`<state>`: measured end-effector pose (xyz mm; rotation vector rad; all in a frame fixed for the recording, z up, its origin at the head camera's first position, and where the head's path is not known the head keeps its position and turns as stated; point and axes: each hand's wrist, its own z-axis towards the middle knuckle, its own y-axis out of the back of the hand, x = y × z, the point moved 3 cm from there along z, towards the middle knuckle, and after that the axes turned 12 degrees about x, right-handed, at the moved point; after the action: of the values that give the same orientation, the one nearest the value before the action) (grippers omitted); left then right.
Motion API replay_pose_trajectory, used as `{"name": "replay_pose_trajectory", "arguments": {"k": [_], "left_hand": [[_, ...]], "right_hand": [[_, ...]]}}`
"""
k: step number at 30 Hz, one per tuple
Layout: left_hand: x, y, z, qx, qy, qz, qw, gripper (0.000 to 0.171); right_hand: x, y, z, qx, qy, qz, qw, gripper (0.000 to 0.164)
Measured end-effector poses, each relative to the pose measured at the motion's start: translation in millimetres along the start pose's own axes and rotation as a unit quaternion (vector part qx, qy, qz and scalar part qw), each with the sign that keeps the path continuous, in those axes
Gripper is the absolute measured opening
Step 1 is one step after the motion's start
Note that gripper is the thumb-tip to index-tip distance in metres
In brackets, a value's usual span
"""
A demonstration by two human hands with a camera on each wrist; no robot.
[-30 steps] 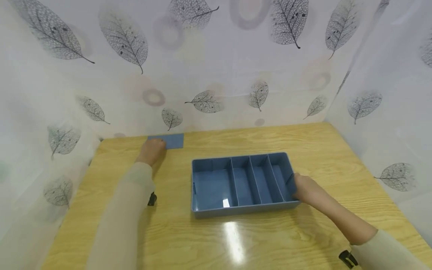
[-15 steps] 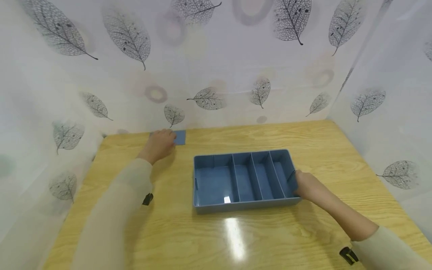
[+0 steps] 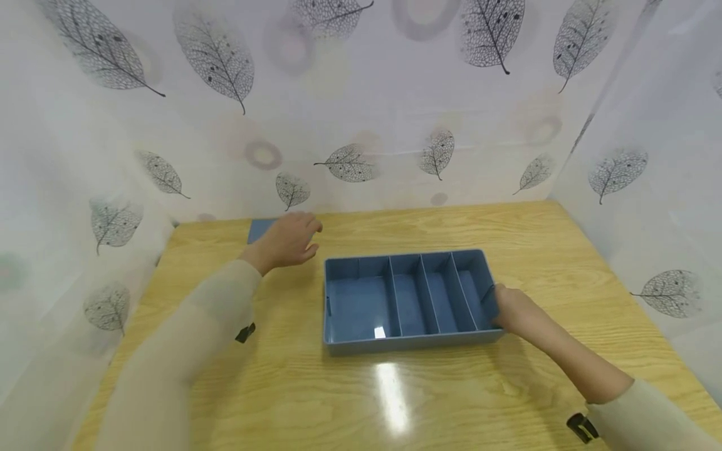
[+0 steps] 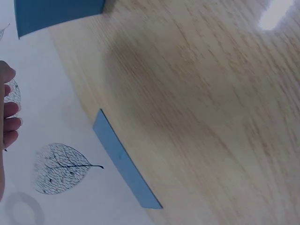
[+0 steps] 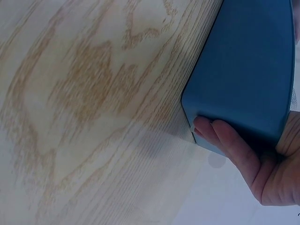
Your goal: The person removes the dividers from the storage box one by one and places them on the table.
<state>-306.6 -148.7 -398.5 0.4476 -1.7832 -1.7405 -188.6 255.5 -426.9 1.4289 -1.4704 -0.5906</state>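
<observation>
A blue-grey divided box (image 3: 416,343) sits on the table, with one wide compartment at its left and three narrow ones at its right. My right hand (image 3: 514,312) grips the box's right end wall. In the right wrist view, that hand's fingers (image 5: 234,145) lie along the outside of the box wall, thumb side toward the rim. My left hand (image 3: 289,240) is in the air left of the box's back corner, fingers loosely extended, holding nothing. Behind it a flat blue-grey rectangular panel (image 3: 259,230) lies at the table's back edge, partly covered by the hand in the head view.
The wood-grain table (image 3: 440,401) meets a white, leaf-printed curtain (image 3: 389,113) at the back and both sides. Black wrist straps (image 3: 582,428) show beside the sleeves. A bright light reflection lies on the table in front of the box.
My left hand has left the blue panel, moving right toward the box, its fingers opening out. The panel stays at the back edge. My right hand keeps its grip on the box.
</observation>
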Motion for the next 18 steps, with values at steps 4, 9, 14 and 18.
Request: {"name": "replay_pose_trajectory", "arguments": {"k": [4,9,14,18], "left_hand": [[-11.2,12.0,5.0,-0.008,-0.038,0.005,0.9992,0.03],[-26.0,27.5,13.4,-0.023,-0.104,0.016,0.9942,0.029],[-41.6,39.3,22.2,-0.043,-0.158,0.02,0.9863,0.03],[-54.0,48.4,29.1,-0.058,-0.192,0.026,0.9793,0.028]], "right_hand": [[0,0,0,-0.002,0.0,0.0,1.0,0.038],[0,0,0,-0.001,-0.003,-0.002,1.0,0.039],[2,1,-1,0.004,-0.005,-0.004,1.0,0.041],[3,1,-1,0.006,-0.005,-0.007,1.0,0.04]]}}
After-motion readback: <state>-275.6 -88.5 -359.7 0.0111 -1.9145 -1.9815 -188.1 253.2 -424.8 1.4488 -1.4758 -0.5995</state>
